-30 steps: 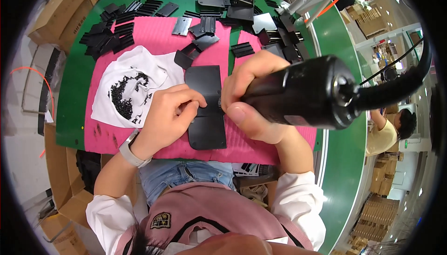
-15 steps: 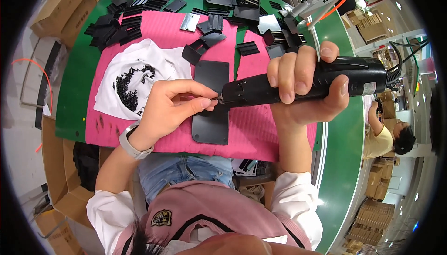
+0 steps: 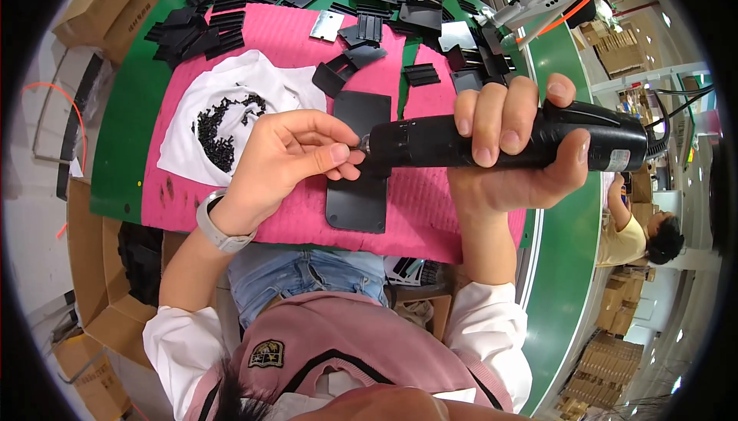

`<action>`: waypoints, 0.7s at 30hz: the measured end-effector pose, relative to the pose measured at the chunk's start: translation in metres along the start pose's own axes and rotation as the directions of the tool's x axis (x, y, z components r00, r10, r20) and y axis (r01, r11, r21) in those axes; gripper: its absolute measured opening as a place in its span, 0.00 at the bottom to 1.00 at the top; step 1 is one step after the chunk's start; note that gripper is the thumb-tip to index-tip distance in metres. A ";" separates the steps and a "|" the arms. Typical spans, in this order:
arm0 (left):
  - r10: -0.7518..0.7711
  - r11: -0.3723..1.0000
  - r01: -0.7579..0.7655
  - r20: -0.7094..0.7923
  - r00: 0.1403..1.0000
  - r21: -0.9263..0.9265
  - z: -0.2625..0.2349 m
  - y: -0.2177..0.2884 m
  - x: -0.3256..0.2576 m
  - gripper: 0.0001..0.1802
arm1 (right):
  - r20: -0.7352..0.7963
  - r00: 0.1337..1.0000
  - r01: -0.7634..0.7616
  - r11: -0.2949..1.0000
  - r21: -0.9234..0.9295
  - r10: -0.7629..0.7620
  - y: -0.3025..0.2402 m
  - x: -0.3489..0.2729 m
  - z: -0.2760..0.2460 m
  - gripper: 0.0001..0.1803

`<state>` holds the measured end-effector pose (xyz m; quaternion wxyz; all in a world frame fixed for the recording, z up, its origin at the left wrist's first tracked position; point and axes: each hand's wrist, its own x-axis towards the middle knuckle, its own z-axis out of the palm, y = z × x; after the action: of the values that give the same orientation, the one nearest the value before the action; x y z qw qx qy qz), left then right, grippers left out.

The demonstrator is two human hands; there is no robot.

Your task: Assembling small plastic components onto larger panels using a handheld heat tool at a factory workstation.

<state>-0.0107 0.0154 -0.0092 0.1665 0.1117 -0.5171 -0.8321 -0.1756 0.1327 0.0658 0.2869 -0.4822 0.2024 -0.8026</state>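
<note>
1 black screwdriver in right fingers, tip at left fingers.

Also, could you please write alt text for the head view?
A person's right hand holds a black cylindrical corded tool, its tip by the left hand, above a flat black panel on ridged pink sheeting. Tiny black pieces lie on white cloth.

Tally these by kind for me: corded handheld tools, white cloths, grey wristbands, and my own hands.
Corded black tool: 1
White cloth: 1
Grey wristband: 1
Hands: 2, left hand and right hand
Total: 5
</note>
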 end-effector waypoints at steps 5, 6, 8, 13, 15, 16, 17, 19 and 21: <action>0.189 0.962 -0.199 0.068 0.980 0.187 0.005 -0.003 -0.001 0.14 | 0.031 0.997 -0.073 0.995 0.065 0.071 0.002 0.006 -0.008 0.19; 0.229 0.917 -0.209 -0.020 0.973 0.341 0.007 -0.001 0.000 0.16 | 0.050 0.992 -0.115 0.992 0.043 0.113 0.002 0.007 -0.009 0.18; 0.271 0.844 -0.169 -0.134 0.953 0.509 0.002 -0.007 0.003 0.24 | 0.123 0.983 -0.127 0.988 -0.087 0.137 0.003 0.007 -0.008 0.19; -0.030 0.754 0.095 -0.110 0.993 0.650 0.002 -0.008 0.003 0.26 | 0.161 0.967 -0.165 0.970 -0.181 0.195 0.011 0.003 -0.004 0.18; -0.091 0.733 0.108 -0.061 0.994 0.671 0.001 -0.009 0.005 0.23 | 0.153 0.969 -0.157 0.961 -0.227 0.194 0.014 0.004 0.000 0.17; -0.093 0.733 0.112 -0.064 0.994 0.671 0.002 -0.009 0.005 0.23 | 0.143 0.970 -0.150 0.949 -0.276 0.195 0.016 0.003 0.002 0.17; -0.128 0.801 0.147 -0.074 0.989 0.580 0.002 -0.009 0.006 0.22 | 0.142 0.970 -0.152 0.950 -0.273 0.196 0.018 0.003 0.001 0.17; -0.164 0.857 0.182 -0.079 0.983 0.482 0.003 -0.010 0.008 0.20 | 0.179 0.957 -0.166 0.936 -0.309 0.229 0.021 0.005 0.000 0.16; -0.164 0.851 0.183 -0.082 0.983 0.492 0.003 -0.016 0.009 0.19 | 0.206 0.949 -0.149 0.913 -0.379 0.240 0.023 0.008 0.005 0.16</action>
<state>-0.0229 0.0212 -0.0224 0.0659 0.2122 -0.6985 -0.6802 -0.1681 0.1099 0.0594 0.2961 -0.6001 0.3554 -0.6526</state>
